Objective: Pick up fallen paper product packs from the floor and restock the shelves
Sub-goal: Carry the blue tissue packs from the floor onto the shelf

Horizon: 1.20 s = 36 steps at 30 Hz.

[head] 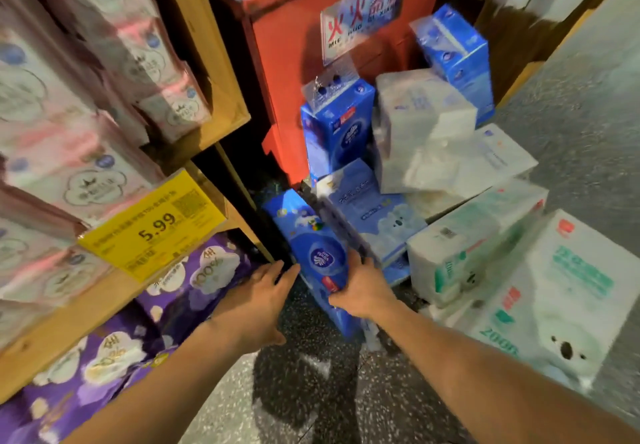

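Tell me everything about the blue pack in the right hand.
The blue pack is a long, glossy, plastic-wrapped block with a round logo. It is tilted low over the speckled floor, between the wooden shelf and a pile of packs. The right hand holds its right edge; the left hand is open close beside it.
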### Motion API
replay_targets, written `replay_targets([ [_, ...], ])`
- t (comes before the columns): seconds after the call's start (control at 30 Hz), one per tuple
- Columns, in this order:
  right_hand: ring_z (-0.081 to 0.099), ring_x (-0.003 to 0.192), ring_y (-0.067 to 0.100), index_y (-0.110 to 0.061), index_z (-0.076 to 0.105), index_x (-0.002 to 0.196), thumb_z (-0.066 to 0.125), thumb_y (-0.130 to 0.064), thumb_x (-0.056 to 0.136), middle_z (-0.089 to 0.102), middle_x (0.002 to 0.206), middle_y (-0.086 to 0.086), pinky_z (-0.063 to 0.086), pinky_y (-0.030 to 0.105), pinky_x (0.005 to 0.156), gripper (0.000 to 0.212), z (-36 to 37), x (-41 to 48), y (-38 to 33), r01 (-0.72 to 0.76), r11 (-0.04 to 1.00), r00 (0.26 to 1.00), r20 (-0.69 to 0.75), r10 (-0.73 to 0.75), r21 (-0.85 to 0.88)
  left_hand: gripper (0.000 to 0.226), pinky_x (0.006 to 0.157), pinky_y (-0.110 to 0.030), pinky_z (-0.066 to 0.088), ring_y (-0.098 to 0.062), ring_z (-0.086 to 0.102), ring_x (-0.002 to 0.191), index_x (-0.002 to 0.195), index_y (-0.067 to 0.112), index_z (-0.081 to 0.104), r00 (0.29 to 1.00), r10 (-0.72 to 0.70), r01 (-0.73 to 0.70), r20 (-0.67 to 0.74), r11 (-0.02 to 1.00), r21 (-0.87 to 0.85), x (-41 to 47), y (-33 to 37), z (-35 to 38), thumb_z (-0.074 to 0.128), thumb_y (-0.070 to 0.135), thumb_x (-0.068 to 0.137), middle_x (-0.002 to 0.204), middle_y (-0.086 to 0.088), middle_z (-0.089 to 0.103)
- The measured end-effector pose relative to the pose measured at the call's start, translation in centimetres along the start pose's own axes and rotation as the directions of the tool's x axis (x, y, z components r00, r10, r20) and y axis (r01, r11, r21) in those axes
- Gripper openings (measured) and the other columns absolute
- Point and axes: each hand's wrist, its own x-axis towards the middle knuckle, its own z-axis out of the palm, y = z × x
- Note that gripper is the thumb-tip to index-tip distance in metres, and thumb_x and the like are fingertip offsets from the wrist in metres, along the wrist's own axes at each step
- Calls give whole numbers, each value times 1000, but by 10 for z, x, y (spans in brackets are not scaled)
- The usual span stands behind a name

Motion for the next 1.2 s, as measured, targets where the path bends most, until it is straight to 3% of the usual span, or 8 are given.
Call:
replay_targets([
  [0.27, 56, 119, 37, -21, 36, 149, 82, -41, 71, 54, 131, 15, 51, 39, 95, 93, -211, -189, -5, 71, 989, 984, 170, -49, -128, 125, 124, -40, 18, -28, 7, 156, 160, 26, -11, 987, 135, -135, -89, 991, 5, -85, 91, -155, 80, 50, 78, 169, -8, 4],
  [0.47, 63, 105, 30, -26, 49, 136, 79, -53, 55, 61, 120, 9, 53, 37, 87, 90, -369, -353, -41, 114, 987, 973, 216, -87, -117, 139, 111, -48, 41, -36, 47, 140, 156, 13, 32, 892, 385, -344, -235, 918, 199, -170, 182, -320, 84, 77, 45, 154, -14, 45],
  [0.6, 63, 106, 28, -27, 52, 135, 79, -57, 50, 61, 121, 8, 53, 42, 94, 94, -453, -466, -64, 139, 988, 979, 162, -126, -70, 141, 123, -42, 20, -28, 25, 151, 161, 22, 15, 884, 466, -457, -23, 875, 159, -234, 238, -406, 81, 78, 50, 163, -5, 27],
  [0.73, 62, 115, 29, -24, 55, 137, 68, -60, 50, 64, 128, 9, 51, 41, 99, 95, -512, -587, -90, 102, 994, 994, 40, -103, 28, 107, 102, -34, 45, -23, 59, 120, 141, 24, 45, 816, 577, -572, -37, 815, 96, -291, 296, -459, 82, 70, 51, 130, 0, 60],
  [0.83, 64, 102, 20, -24, 61, 128, 90, -38, 62, 66, 116, 3, 52, 33, 87, 74, -525, -690, -85, 41, 995, 982, -185, -24, 90, 74, 77, -24, 44, -21, 67, 99, 116, 22, 56, 736, 673, -662, -75, 739, 125, -344, 345, -484, 79, 58, 56, 102, 5, 63],
  [0.97, 45, 132, 7, -20, 32, 157, 95, -45, 64, 44, 149, -6, 33, 17, 112, 115, -512, -831, -48, -60, 961, 890, -422, 175, 270, 80, 82, -29, 50, -18, 65, 105, 117, 36, 51, 659, 749, -736, -70, 661, 147, -412, 423, -495, 77, 68, 48, 111, 10, 65],
  [1.07, 39, 139, 5, -20, 22, 160, 96, -41, 61, 37, 156, -5, 32, 25, 118, 126, -481, -943, -4, -71, 859, 771, -518, 369, 507, 107, 91, -27, 49, -16, 63, 113, 135, 30, 51, 583, 812, -804, -31, 582, 124, -463, 502, -494, 79, 79, 43, 128, 9, 63],
  [1.2, 45, 142, 9, -29, 31, 156, 93, -68, 49, 44, 156, -11, 37, 42, 119, 130, -403, -1086, 64, -59, 749, 634, -555, 538, 660, 108, 91, -30, 51, -13, 65, 107, 130, 30, 54, 478, 878, -874, 5, 475, 103, -537, 631, -466, 77, 81, 38, 122, 12, 66],
])
